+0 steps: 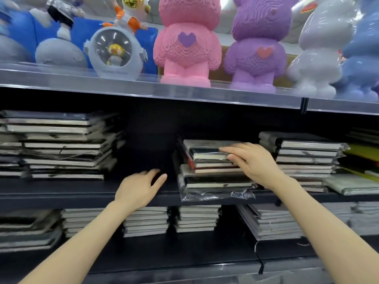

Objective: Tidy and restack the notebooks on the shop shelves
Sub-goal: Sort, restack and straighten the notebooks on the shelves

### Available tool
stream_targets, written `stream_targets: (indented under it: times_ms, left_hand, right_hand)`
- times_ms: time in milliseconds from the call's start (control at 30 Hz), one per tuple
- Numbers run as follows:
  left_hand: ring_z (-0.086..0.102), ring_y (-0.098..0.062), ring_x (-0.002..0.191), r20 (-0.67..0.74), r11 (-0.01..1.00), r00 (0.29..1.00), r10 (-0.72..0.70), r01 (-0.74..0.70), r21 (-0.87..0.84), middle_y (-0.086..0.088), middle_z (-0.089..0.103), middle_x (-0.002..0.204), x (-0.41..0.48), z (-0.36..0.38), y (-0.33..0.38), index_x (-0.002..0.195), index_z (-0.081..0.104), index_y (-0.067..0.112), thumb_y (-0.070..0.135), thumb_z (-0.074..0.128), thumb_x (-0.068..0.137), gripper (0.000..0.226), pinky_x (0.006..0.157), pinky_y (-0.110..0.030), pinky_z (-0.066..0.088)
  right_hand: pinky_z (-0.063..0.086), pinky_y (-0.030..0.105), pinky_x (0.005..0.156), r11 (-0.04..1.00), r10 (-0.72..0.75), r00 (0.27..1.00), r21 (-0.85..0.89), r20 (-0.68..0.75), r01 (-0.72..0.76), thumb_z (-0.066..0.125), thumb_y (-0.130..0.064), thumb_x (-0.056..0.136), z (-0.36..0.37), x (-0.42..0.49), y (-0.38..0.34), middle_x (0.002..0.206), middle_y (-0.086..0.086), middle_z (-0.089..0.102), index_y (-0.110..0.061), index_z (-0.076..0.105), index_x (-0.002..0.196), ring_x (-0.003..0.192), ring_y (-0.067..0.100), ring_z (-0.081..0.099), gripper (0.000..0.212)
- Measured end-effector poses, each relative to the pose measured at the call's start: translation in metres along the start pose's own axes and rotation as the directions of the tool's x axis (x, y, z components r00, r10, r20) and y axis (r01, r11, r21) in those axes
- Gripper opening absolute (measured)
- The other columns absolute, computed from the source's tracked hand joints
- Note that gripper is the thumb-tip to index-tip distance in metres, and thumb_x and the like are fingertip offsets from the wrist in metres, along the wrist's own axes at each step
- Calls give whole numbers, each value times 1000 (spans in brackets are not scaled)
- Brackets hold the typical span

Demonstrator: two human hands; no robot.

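Note:
A crooked stack of wrapped notebooks (207, 177) sits mid-shelf on the dark middle shelf (82, 196), with loose plastic wrap hanging over the edge. My right hand (252, 163) lies on the stack's right front corner, fingers spread over the upper notebooks, touching them. Whether it grips any I cannot tell. My left hand (139, 188) hovers open in the gap left of the stack, holding nothing. A tall uneven notebook pile (61, 144) stands at the left, and another pile (305, 158) at the right.
The lower shelf holds several notebook stacks (196, 219), one leaning stack (272, 222) at the right. Above, a shelf carries a pink block bear (184, 42), a purple one (258, 44), a white rabbit figure (322, 50) and an astronaut fan (114, 52). Yellow and green items (363, 160) lie far right.

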State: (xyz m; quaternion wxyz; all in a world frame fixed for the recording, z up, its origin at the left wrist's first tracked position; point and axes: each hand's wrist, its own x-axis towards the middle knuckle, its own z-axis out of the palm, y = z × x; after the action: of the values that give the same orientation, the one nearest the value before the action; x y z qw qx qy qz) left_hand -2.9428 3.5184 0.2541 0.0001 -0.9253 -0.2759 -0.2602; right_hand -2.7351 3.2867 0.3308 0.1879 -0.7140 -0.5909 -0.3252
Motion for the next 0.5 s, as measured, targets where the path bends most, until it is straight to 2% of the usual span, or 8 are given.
stream_targets:
  times_ms: [133, 300, 400, 500]
  left_hand:
    - [53, -18, 115, 16, 1000, 1000, -7, 6, 9, 3, 59, 125, 0, -1, 0, 137, 43, 31, 59, 16, 95, 58, 87, -30, 43]
    - [52, -19, 115, 76, 1000, 997, -26, 26, -1, 2, 59, 125, -1, -4, 2, 135, 46, 30, 57, 17, 96, 55, 89, -32, 43]
    - [53, -21, 116, 90, 979, 991, -102, 116, -170, -3, 59, 127, 0, -10, 5, 134, 48, 25, 55, 21, 97, 56, 89, -32, 42]
    - [54, -23, 112, 37, 881, 974, -222, 217, -421, -8, 60, 125, 5, -25, 22, 132, 51, 16, 51, 25, 99, 55, 83, -29, 37]
  right_hand:
    - [46, 43, 96, 986, 133, 989, 90, 70, -139, 42, -43, 97, 13, 12, 5, 122, -6, 66, -29, 61, 126, 116, 17, 59, 38]
    - [43, 46, 98, 985, 158, 984, 61, 83, -163, 23, -58, 89, 17, 12, 2, 126, -8, 63, -31, 59, 128, 119, 17, 56, 60]
    - [38, 45, 102, 990, 137, 984, -50, 112, -133, 22, -64, 86, 14, 7, -2, 132, -6, 58, -31, 51, 135, 123, 21, 52, 66]
    - [36, 48, 102, 990, 77, 997, -119, 30, -73, 29, -64, 87, 16, -4, -7, 130, -3, 59, -26, 51, 136, 120, 23, 53, 66]
